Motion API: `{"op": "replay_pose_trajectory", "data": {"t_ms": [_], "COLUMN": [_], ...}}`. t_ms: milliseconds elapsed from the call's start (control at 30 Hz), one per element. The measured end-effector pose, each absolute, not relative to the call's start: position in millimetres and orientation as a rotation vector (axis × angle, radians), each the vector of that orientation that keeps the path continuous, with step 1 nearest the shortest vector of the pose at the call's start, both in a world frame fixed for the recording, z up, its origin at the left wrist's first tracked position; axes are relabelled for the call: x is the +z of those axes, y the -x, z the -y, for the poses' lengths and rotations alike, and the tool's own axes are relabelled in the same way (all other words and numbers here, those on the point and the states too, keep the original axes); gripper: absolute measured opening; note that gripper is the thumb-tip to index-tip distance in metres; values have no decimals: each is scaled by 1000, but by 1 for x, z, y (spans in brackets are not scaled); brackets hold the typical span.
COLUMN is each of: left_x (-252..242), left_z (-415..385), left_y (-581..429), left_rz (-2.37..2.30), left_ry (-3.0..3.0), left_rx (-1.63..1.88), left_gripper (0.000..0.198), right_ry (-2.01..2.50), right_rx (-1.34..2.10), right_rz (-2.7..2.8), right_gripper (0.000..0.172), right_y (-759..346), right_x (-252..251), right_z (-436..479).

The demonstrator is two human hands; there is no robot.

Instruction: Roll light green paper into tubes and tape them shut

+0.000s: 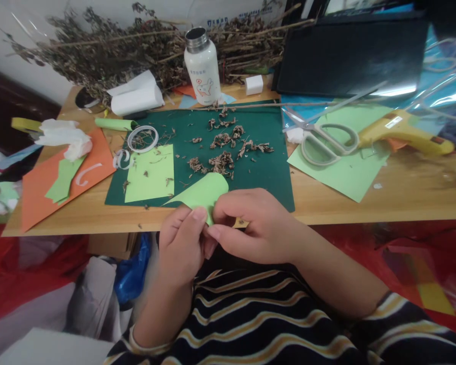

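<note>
Both hands hold a piece of light green paper point(203, 190), curled into a cone-like roll, at the table's front edge. My left hand point(184, 241) is closed, its thumb pressed on the paper's lower end. The fingers of my right hand point(256, 223) are bent round the same narrow end from the other side; its fingertips are partly hidden. Just beyond the roll, crumpled dry leaves point(221, 162) lie on a dark green cutting mat point(266, 187). A flat light green sheet point(150, 177) with leaf bits on it is left of the roll.
A roll of clear tape point(143, 138) and orange paper point(34, 203) lie left. An uncapped white bottle point(203, 68) stands behind the mat, before bundled dry branches point(110, 56). On the right are scissors point(329, 144), a yellow glue gun point(406, 132) and a black laptop-like slab point(349, 58).
</note>
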State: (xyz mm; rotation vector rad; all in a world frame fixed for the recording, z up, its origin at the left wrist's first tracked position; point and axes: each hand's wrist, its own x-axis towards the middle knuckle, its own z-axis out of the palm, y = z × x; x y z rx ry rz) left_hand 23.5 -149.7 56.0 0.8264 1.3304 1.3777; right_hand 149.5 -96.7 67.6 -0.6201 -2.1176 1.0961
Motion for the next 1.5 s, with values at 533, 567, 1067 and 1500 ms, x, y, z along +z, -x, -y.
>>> {"op": "replay_pose_trajectory", "data": {"t_ms": [533, 567, 1067, 1500], "left_x": [53, 53, 55, 54], "left_z": [152, 152, 153, 153], "left_y": [-22, -22, -21, -19], "left_rz": [-1155, -1161, -1247, -1281], "left_ry": [-712, -708, -740, -767], "left_rx": [1394, 1392, 1475, 1479], "left_gripper": [35, 35, 34, 35], "right_ry": [523, 530, 744, 654], "right_rx": [1065, 1038, 793, 1021], "right_rz": [2098, 2110, 2258, 2214], "right_gripper": [19, 19, 20, 22], "right_y": [-146, -146, -139, -140], "right_x": [63, 63, 66, 70], "right_z": [94, 95, 107, 102]}}
